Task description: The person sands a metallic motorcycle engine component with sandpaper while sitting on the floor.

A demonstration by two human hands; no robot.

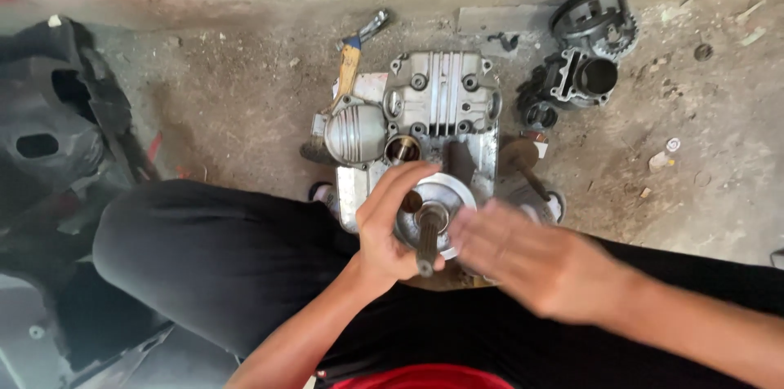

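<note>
Two hands at frame centre. My left hand point(390, 222) curls its fingers around the metal disc with shaft point(433, 217); right hand point(523, 254), at 3 o'clock, is blurred, fingers unreadable. I judge it heavy, rigid, oily: grip the rim. Engine casing point(437, 99) at 12 o'clock.

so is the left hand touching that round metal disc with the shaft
Touching. The head view shows the left hand wrapped around the disc's left edge, fingers curled over its rim.

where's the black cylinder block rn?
Head view, upper right: the black cylinder block lies on the concrete floor, just below the toothed clutch basket, right of the silver engine cover.
</note>
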